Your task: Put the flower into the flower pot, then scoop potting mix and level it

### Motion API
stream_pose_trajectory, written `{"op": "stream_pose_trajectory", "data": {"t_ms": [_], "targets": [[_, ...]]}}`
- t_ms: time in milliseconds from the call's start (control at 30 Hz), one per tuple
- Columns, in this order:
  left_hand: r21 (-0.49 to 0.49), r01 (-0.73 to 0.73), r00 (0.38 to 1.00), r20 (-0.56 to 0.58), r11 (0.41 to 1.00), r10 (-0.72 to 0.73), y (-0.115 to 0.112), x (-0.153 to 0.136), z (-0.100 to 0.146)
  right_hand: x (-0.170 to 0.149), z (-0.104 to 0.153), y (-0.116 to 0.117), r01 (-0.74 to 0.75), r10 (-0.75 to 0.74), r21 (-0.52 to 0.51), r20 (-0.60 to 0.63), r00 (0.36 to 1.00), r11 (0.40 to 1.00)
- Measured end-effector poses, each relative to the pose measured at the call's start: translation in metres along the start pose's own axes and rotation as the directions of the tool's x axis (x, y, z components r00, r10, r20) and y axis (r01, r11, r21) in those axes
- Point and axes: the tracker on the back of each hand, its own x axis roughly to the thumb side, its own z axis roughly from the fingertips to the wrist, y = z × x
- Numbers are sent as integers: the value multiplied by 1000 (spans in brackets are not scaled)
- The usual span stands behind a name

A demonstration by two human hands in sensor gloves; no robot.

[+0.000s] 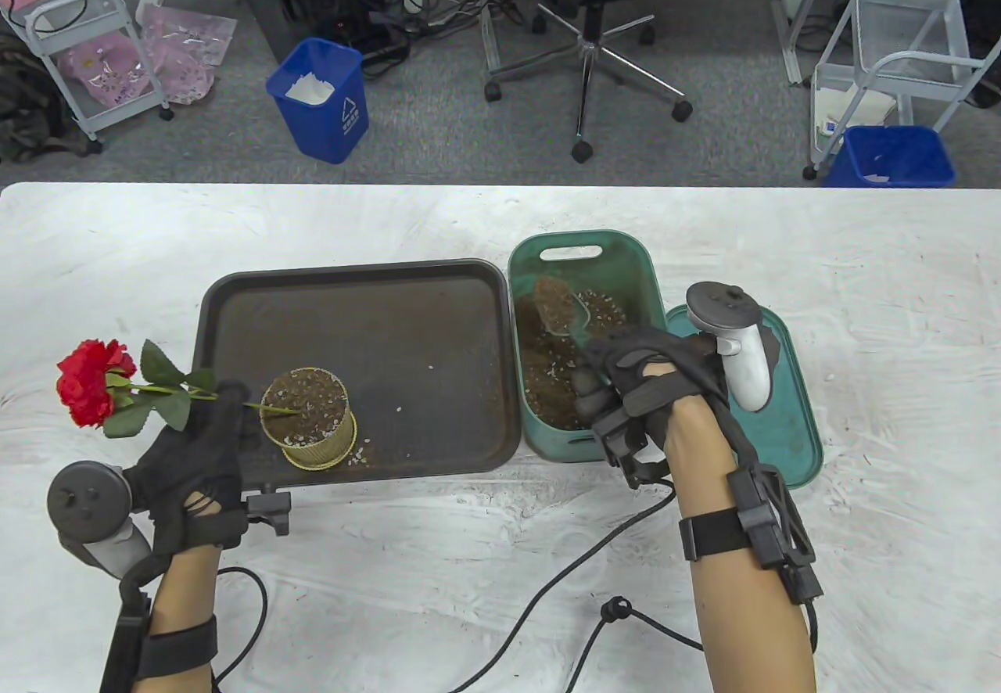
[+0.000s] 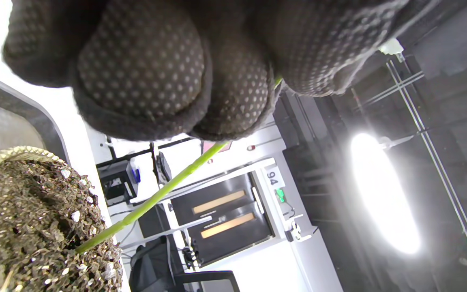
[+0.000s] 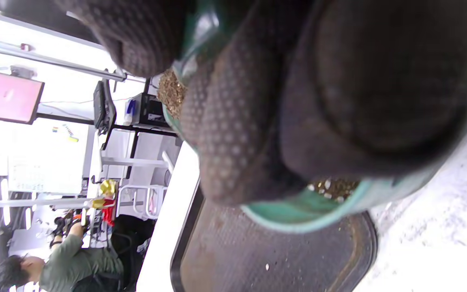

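Observation:
A red flower (image 1: 87,382) leans far left, its green stem (image 2: 152,199) stuck into the soil of a small gold pot (image 1: 311,419) on the dark tray (image 1: 367,294). My left hand (image 1: 211,427) pinches the stem just left of the pot. Over the green bin (image 1: 579,255) of potting mix, my right hand (image 1: 618,380) grips a clear scoop (image 1: 557,306) heaped with soil. The scoop's handle is hidden inside the glove.
The bin's green lid (image 1: 790,419) lies flat to the right of the bin, under my right wrist. Black cables (image 1: 547,607) trail across the white table near its front edge. Crumbs of soil lie on the tray beside the pot.

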Motion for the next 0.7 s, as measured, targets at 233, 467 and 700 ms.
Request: {"op": "stream_pose_trajectory", "data": {"t_ms": [233, 467, 700], "targets": [[5, 0, 1000, -4, 1000, 0, 1, 0, 0, 11, 9, 59, -47, 36, 140, 77, 996, 989], [9, -3, 1000, -10, 1000, 3, 2, 1, 0, 22, 1, 134, -110, 76, 284, 130, 989, 952], [8, -1, 1000, -10, 1000, 1, 2, 1, 0, 25, -16, 190, -211, 173, 335, 141, 975, 918]]}}
